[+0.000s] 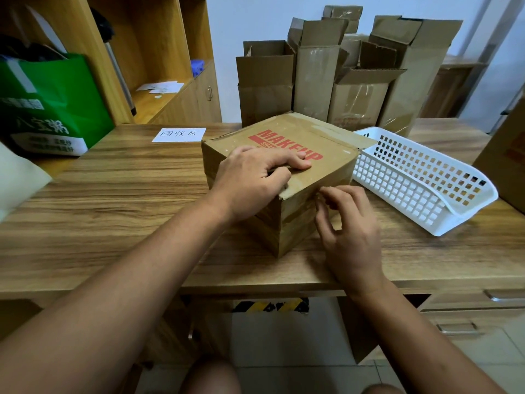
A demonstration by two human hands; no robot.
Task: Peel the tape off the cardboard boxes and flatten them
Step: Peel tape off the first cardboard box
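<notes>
the sealed cardboard box (pixel 279 177) sits on the wooden desk (pixel 113 194), 1 corner pointing toward the person. the left hand (pixel 252 180) lies flat on its top, fingers spread, pinning it down without gripping. the right hand (pixel 348 223) is nearer the tape (pixel 301 214) banding the near right side face; its thumb and forefinger pinch at the top edge, though i cannot tell if they have an end. the band runs sideways along that face, left of the pinch.
</notes>
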